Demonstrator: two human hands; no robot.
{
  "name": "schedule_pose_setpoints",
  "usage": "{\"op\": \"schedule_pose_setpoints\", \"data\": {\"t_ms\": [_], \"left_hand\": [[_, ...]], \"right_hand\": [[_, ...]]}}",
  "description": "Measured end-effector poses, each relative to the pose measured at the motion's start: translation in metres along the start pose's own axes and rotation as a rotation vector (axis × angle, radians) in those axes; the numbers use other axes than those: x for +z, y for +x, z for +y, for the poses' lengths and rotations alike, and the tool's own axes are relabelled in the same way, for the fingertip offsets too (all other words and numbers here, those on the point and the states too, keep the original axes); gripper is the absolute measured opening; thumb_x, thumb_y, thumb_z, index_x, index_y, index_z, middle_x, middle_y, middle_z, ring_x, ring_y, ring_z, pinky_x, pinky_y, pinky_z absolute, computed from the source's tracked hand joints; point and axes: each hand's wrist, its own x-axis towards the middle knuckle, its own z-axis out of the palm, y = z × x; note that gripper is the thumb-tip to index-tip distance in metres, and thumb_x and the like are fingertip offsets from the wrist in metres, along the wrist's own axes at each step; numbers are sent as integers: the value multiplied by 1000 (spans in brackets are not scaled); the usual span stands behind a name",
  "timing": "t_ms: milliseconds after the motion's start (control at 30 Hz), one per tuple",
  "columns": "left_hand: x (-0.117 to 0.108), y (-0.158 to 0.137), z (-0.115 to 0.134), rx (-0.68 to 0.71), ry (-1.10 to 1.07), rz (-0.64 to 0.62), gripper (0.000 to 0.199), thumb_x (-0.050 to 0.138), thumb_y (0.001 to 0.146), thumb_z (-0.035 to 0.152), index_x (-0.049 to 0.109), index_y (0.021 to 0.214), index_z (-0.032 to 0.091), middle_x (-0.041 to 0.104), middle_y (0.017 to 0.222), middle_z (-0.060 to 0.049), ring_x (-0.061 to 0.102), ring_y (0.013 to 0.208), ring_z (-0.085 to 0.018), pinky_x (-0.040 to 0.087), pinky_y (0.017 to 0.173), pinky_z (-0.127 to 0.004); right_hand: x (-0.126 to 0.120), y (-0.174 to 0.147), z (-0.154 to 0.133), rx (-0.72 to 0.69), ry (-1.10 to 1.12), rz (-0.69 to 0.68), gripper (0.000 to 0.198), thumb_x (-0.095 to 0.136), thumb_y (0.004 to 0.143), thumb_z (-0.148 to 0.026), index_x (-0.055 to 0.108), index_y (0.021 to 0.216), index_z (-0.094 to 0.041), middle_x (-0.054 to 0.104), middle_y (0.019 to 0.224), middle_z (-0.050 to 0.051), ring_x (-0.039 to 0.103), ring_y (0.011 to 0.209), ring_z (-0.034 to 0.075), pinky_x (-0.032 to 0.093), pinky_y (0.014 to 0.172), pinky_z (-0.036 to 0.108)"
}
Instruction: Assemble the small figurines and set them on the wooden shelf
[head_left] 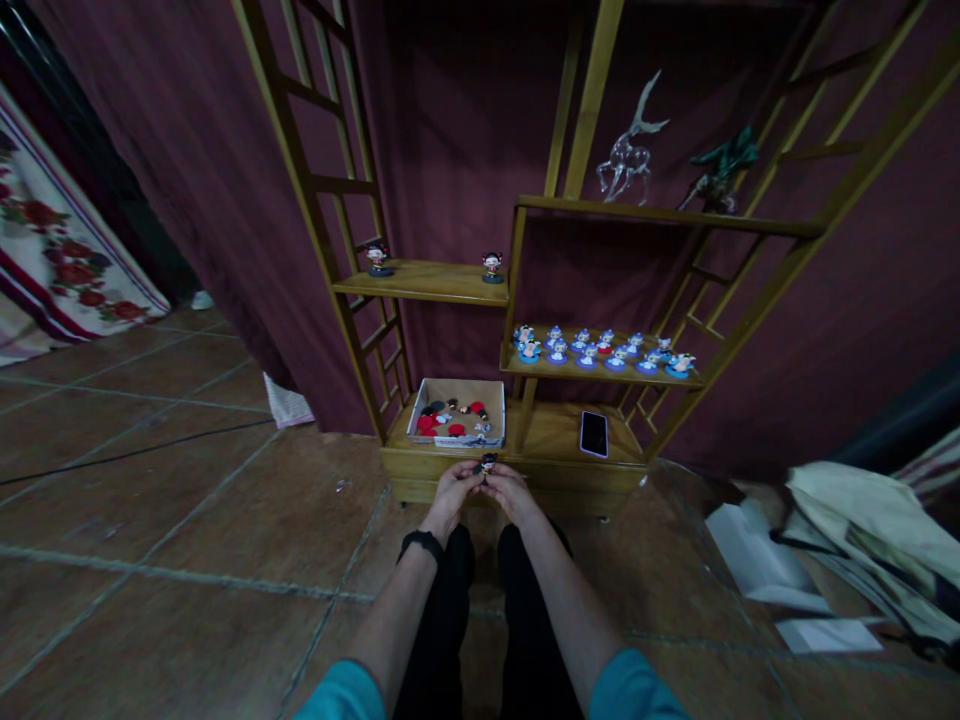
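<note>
Person's crouched on the tile floor, teal sleeves, black band on the left wrist. Both hands meet just in front of the low shelf unit (517, 480): left hand (454, 489) and right hand (510, 491) have fingers pinched shut around one small figurine (488, 463), dark-haired head poking up between the fingertips. Looks light, hard & rigid, prob. plastic or resin w/ thin bits that could snap, smooth enough to slip; best held by the body or the base, not the head. Just behind, on the bottom board, an open cardboard box (420, 412) holds loose red discs, a few dark pieces & small figure parts, too tiny to sort out. A phone (593, 433) lies flat to the right of it. Next shelf up: a crowd of figurines on blue bases (600, 352). Left shelf: two figurines on dark bases (435, 262), well apart. Top shelf: a glass deer (628, 150) & a green ornament (720, 170). Dark red curtain behind.
</note>
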Motion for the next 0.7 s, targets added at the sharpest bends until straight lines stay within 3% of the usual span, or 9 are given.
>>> {"op": "schedule_pose_setpoints", "data": {"t_ms": [367,700], "left_hand": [[3,-6,3,60,-1,-20,45,77,46,13,61,88,12,59,64,1,54,55,-8,41,56,-21],[2,-4,5,-27,-62,0,36,71,57,7,63,92,13,63,70,-2,56,58,-8,43,58,-19]], "right_hand": [[-1,1,1,24,13,-4,24,68,54,-15,64,77,-16,68,75,2,64,73,16,50,76,32],[-2,0,-3,43,28,3,33,66,57,-16,65,90,-17,70,85,5,66,80,18,50,78,33]]}}
